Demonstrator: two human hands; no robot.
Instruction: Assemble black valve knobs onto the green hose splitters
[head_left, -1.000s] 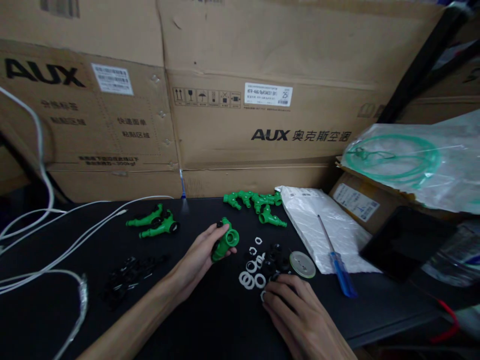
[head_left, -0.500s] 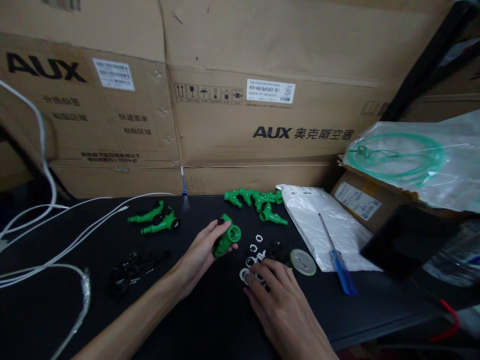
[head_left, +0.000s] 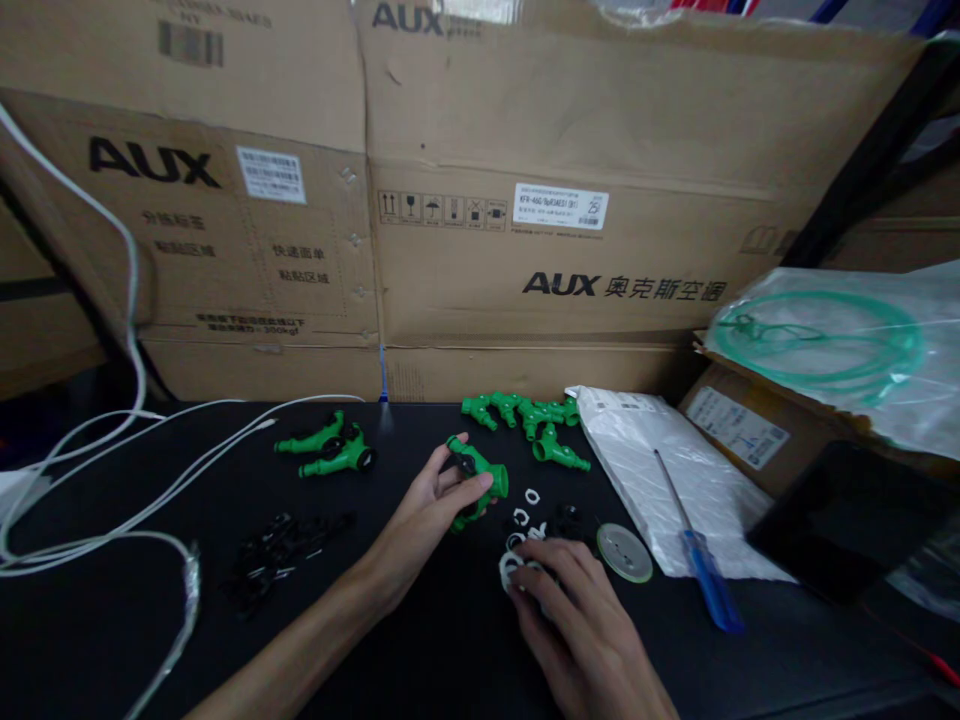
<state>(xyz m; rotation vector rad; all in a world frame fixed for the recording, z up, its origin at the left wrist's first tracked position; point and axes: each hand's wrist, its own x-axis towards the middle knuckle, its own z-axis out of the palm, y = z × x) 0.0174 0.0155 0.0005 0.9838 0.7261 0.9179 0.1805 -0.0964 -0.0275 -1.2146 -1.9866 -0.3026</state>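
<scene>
My left hand (head_left: 431,510) is wrapped round a green Y-shaped hose connector (head_left: 491,482), thumb on top; a black part shows on its side. One round open end of the connector faces right. Low over a small heap of white rings, my right hand (head_left: 581,610) has its fingers curled, with the tips at a white ring (head_left: 510,570). The ring seems pinched between fingers and thumb, though the hand hides part of it. Beyond the fingertips lie loose white rings (head_left: 532,497) and some black parts (head_left: 568,522).
More green connectors (head_left: 559,448) lie at the back, and green connectors with black parts (head_left: 337,455) at the left. A black pile of small parts (head_left: 274,550) sits below them. To the right are a round disc (head_left: 624,553), a blue screwdriver (head_left: 709,580) and a white mailer (head_left: 637,450). White cables (head_left: 172,480) cross the left.
The view has shifted, so the scene sits lower and further right. My left hand has turned the connector, its open end now facing right. My right fingers have closed in at the white ring.
</scene>
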